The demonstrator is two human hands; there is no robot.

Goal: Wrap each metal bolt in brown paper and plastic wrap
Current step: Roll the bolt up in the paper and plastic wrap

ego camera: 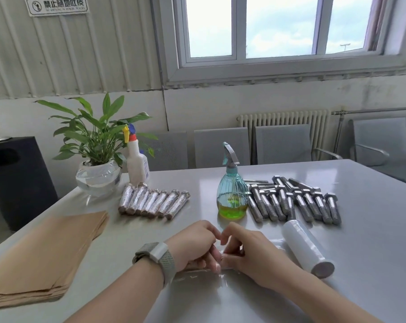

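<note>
A sign (pixel 57 5) on the wall carried Chinese characters beside a round prohibition symbol, with a line of smaller print under them that I could not read; the label on the white bottle (pixel 138 164) was too blurred to make out. My left hand (pixel 195 244) and right hand (pixel 246 250) met low over the grey tabletop (pixel 372 229), both palms down, wrists angled inward, a watch (pixel 158 255) strapped on the left one. The fingers (pixel 214 259) of both hands were curled and pinching clear wrap (pixel 202 275) that lay on the tabletop beneath them; whether a bolt sat inside the wrap I could not tell, as my hands covered it. The wrap roll (pixel 306 247) lay just to the right of my right hand. Bare bolts (pixel 295 199) were heaped farther back on the right, behind a green spray bottle (pixel 232 194). A row of wrapped bolts (pixel 154 201) lay back left, near a plant (pixel 98 159) in a glass bowl. A stack of brown paper (pixel 46 252) lay at my left.
</note>
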